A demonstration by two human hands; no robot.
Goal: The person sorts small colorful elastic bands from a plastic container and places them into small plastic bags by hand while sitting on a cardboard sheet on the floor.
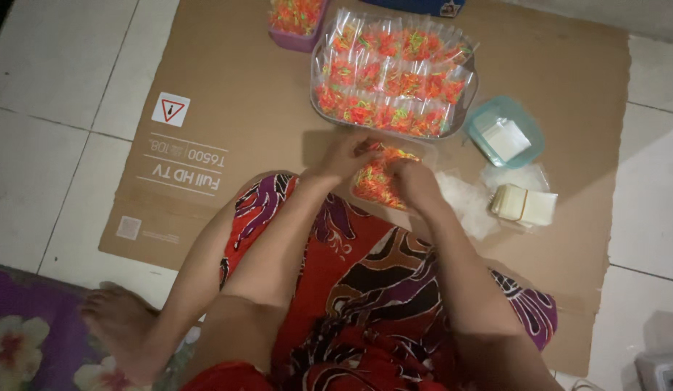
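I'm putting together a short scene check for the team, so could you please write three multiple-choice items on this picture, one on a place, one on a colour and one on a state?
1. Where is the tray of filled packets?
A. beyond the hands
B. on the lap
C. on the purple mat

2. What colour is the small tub at the right?
A. red
B. teal
C. black

3. What are the left hand and right hand doing?
A. resting on the knees
B. both in the container of loose orange and green bands
C. lifting the cardboard

Answers: 1 A, it lies farther up the cardboard sheet; 2 B, its rim is teal; 3 B, both hands meet at that container.
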